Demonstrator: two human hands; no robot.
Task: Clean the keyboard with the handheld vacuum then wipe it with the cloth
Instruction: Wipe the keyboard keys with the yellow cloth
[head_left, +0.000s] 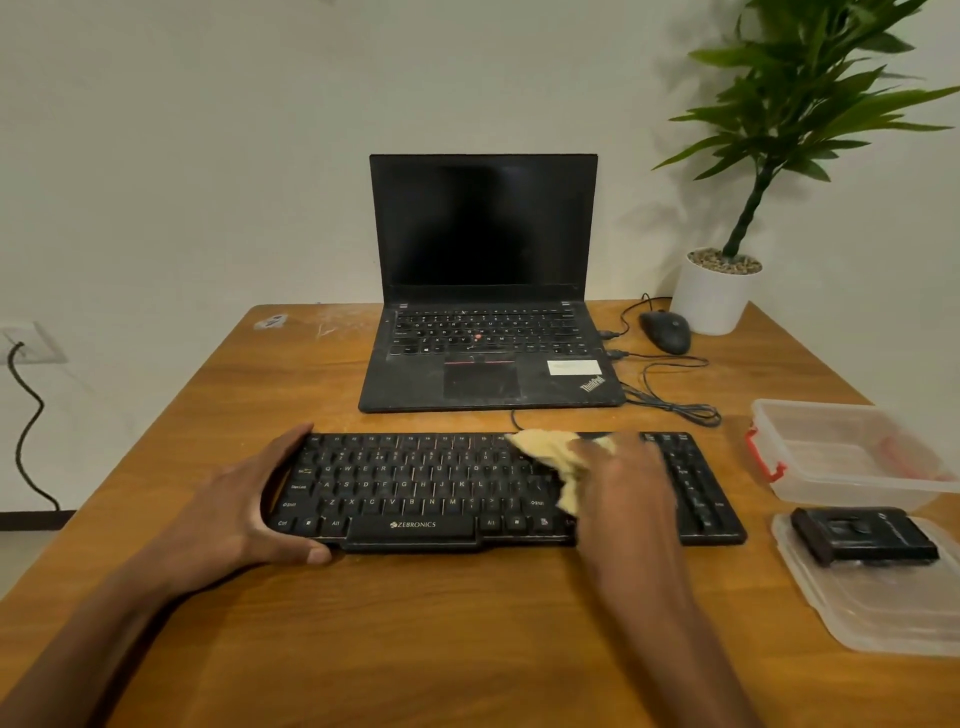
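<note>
A black Zebronics keyboard (415, 488) lies across the wooden table (415, 623) in front of me. My left hand (249, 499) grips its left end, thumb on the front edge and fingers over the back edge. My right hand (623, 488) presses a crumpled yellow cloth (556, 454) onto the keys right of the middle, between the letter block and the number pad. The cloth sticks out to the left of and beyond my fingers. A small black handheld vacuum (865, 535) lies on a clear plastic lid (883, 618) at the right.
An open black laptop (488, 291) stands behind the keyboard, with cables (670, 400) and a black mouse (666, 331) to its right. A potted plant (719, 291) fills the back right corner. A clear plastic box (852, 488) with red clips sits at the right edge.
</note>
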